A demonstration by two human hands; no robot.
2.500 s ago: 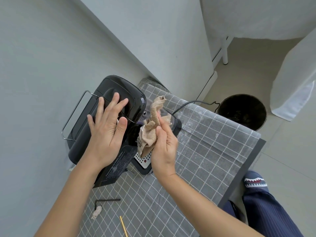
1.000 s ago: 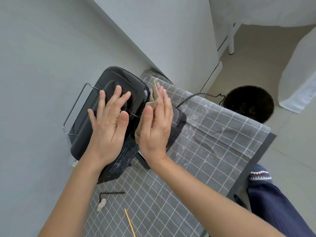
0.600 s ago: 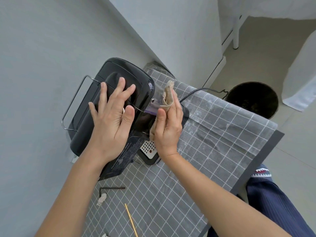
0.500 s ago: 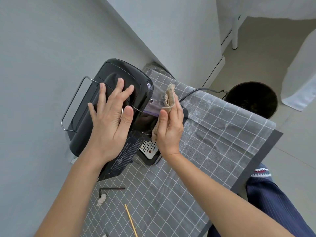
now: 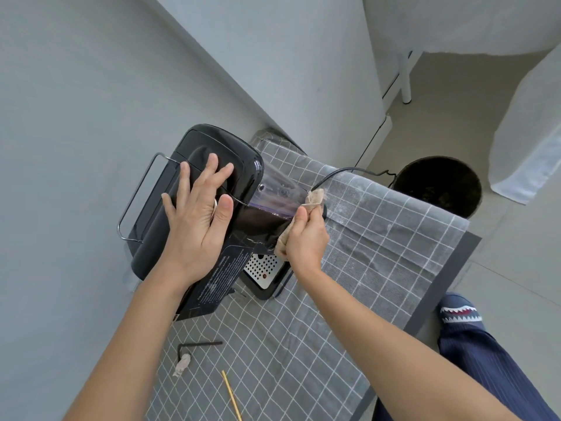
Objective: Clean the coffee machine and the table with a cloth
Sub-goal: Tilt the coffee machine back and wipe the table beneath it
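Note:
A black coffee machine (image 5: pixel 239 159) stands at the table's left, against the wall. My left hand (image 5: pixel 197 214) lies flat on its top, fingers spread. My right hand (image 5: pixel 306 238) grips a beige cloth (image 5: pixel 314 197) and holds it against the machine's right side, beside the clear water tank (image 5: pixel 277 192). Part of the cloth hangs below the fist. The table (image 5: pixel 379 238) carries a grey checked covering.
A perforated drip tray (image 5: pixel 262 268) shows under the machine's front. A black hex key (image 5: pixel 197 344), a crumpled scrap (image 5: pixel 182 364) and a thin yellow stick (image 5: pixel 232 396) lie near the front. A power cord (image 5: pixel 349 171) runs toward a dark bin (image 5: pixel 437 185) on the floor.
My right hand has closed around the cloth and slid down and right along the machine's side. The left hand stays flat on top.

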